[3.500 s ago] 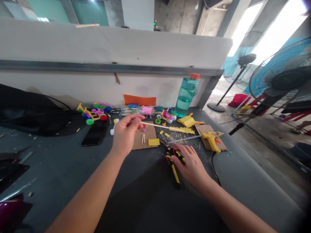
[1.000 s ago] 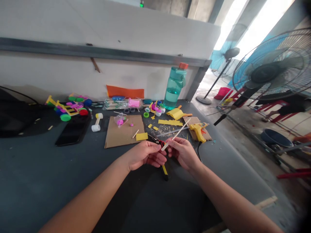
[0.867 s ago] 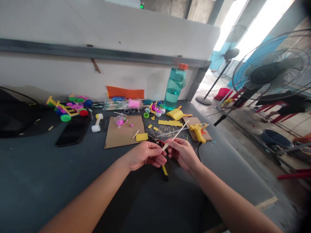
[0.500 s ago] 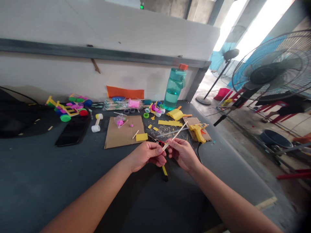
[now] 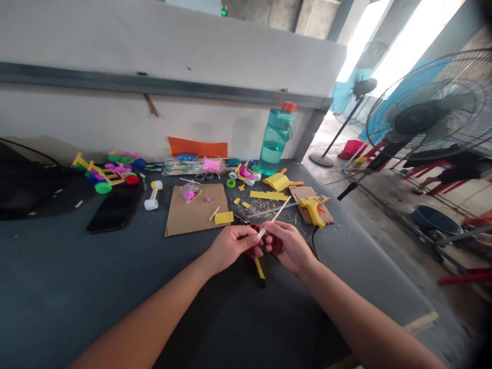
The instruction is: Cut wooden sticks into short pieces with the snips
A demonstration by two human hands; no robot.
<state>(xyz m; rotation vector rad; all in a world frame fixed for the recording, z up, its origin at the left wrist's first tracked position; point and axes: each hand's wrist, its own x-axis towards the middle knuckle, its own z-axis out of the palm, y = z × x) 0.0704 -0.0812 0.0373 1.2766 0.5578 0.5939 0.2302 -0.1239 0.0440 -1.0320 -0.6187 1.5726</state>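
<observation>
Thin pale wooden sticks [image 5: 282, 208] are pinched between my two hands over the dark table. My left hand [image 5: 239, 242] grips their near end between thumb and fingers. Close beside it, my right hand [image 5: 287, 244] pinches them a little farther up, and the far end points up and right. Beneath my hands lies a cutter with a yellow and black handle [image 5: 260, 271], partly hidden. Scissors with red and black handles [image 5: 253, 226] are mostly covered by my fingers. A yellow paper piece [image 5: 224, 218] rests on the cardboard sheet [image 5: 180, 215] just left of my hands.
A yellow glue gun [image 5: 314, 209] lies on cardboard at right, its cord running toward me. Behind stand a teal water bottle [image 5: 272, 146] and small toy cars [image 5: 111, 174]. A black phone [image 5: 114, 209] lies left. A large fan [image 5: 418, 119] stands beyond the table's right edge.
The stick's far end has drawn back down and left toward my hands. Both hands keep their pinch and stay in nearly the same place.
</observation>
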